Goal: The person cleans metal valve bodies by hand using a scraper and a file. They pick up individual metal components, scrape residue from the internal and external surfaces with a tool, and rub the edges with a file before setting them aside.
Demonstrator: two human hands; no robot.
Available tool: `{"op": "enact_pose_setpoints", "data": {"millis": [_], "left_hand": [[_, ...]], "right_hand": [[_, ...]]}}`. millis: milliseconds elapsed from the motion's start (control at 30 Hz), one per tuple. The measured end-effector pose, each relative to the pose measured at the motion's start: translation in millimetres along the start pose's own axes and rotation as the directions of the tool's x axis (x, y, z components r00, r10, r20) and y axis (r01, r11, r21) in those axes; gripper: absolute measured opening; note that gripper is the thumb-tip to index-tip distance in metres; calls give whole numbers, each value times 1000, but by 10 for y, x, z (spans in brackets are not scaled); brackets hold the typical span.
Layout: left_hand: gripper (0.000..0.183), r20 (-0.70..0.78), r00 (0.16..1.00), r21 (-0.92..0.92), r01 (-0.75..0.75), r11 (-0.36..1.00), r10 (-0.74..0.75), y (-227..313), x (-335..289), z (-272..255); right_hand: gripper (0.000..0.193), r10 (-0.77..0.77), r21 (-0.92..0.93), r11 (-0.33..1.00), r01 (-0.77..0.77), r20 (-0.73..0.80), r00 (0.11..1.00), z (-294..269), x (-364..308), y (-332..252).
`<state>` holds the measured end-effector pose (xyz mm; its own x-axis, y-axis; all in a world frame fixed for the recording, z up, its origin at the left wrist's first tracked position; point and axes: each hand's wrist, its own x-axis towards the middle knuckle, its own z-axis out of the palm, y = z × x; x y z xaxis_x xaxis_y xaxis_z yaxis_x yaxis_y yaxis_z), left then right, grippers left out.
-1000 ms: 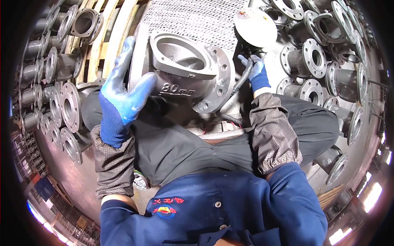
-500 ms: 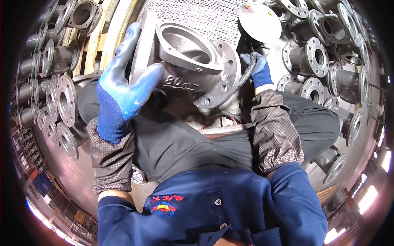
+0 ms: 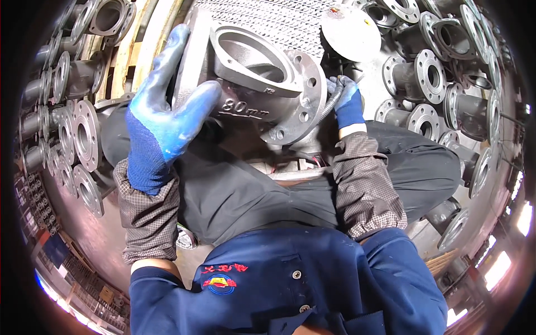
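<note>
A grey cast-metal valve body [image 3: 245,106] with round flanges and an oval opening on top stands in front of my lap. Against its left flange lies my left hand [image 3: 167,109] in a blue coated glove, fingers stretched long and thumb spread wide, so it is open. Beyond the right flange, my gloved right hand [image 3: 345,95] is closed around a grey ribbed hose [image 3: 330,106]. The hose curves down along that flange's edge. The fingertips of this hand are partly in shadow, and whatever the hose leads to is hidden.
A pale round disc [image 3: 350,32] sits just beyond my right hand. Behind the valve body lies a patterned metal plate [image 3: 268,14]. Flanged castings [image 3: 430,78] crowd the right side, with more castings [image 3: 86,137] at the left near wooden slats [image 3: 146,44].
My right hand has shifted slightly left and nearer, still holding the hose. The left hand keeps its spread pose at the flange, and the valve body looks nearly unmoved.
</note>
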<state>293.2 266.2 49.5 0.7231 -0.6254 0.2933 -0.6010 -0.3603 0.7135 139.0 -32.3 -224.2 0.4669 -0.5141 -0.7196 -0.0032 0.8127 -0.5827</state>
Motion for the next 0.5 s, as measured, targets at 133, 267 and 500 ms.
{"op": "enact_pose_setpoints", "data": {"millis": [133, 267, 500], "left_hand": [[57, 61, 997, 93, 34, 995, -39, 93, -19, -17], [55, 4, 992, 156, 122, 980, -124, 190, 25, 32], [55, -31, 999, 32, 36, 999, -35, 137, 4, 30]], "right_hand": [[26, 31, -88, 996, -17, 163, 986, -180, 256, -20], [26, 74, -112, 992, -60, 119, 990, -103, 276, -118], [27, 62, -128, 991, -43, 147, 987, 0, 327, -203]]}}
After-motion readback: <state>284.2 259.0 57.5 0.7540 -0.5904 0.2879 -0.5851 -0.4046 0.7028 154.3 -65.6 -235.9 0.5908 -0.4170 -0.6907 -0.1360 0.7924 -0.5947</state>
